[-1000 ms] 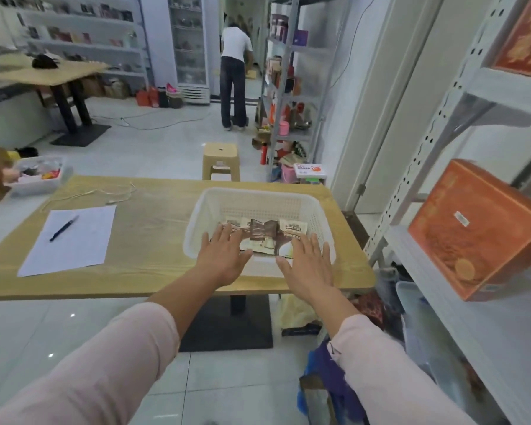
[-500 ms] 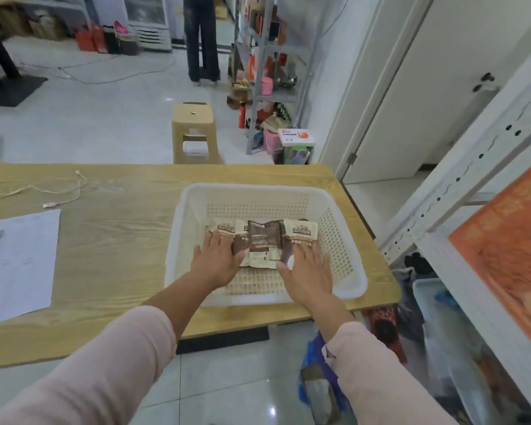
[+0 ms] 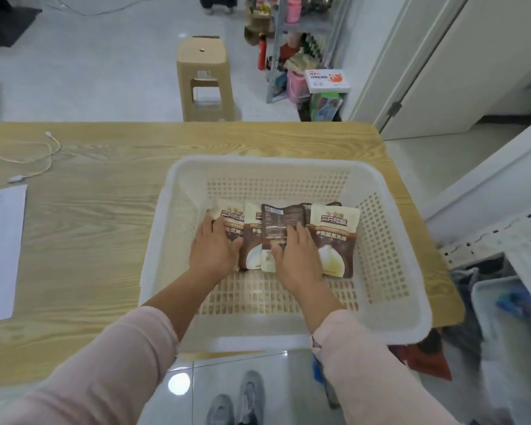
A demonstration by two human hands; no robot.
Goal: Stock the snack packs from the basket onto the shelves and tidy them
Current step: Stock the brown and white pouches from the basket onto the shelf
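Note:
A white perforated basket [image 3: 288,162] stands on the wooden table [image 3: 89,225], near its right end. Inside lie several brown-and-cream snack packs side by side, one of them turned dark back up [image 3: 276,222]. My left hand [image 3: 215,250] rests flat on the leftmost pack [image 3: 232,219], fingers reaching its far left edge. My right hand [image 3: 298,256] presses on the dark pack, partly covering the rightmost pack [image 3: 334,237]. Between the hands another pack [image 3: 252,240] shows.
A white metal shelf frame [image 3: 488,191] rises at the right, with bins and bags below it. A sheet of paper [image 3: 0,246] and a white cable [image 3: 40,157] lie on the table's left. Beyond the table stand a tan stool [image 3: 204,78] and another stocked shelf [image 3: 301,26].
My view dropped and moved closer to the basket. Both hands went from the basket's near rim down inside onto the snack packs.

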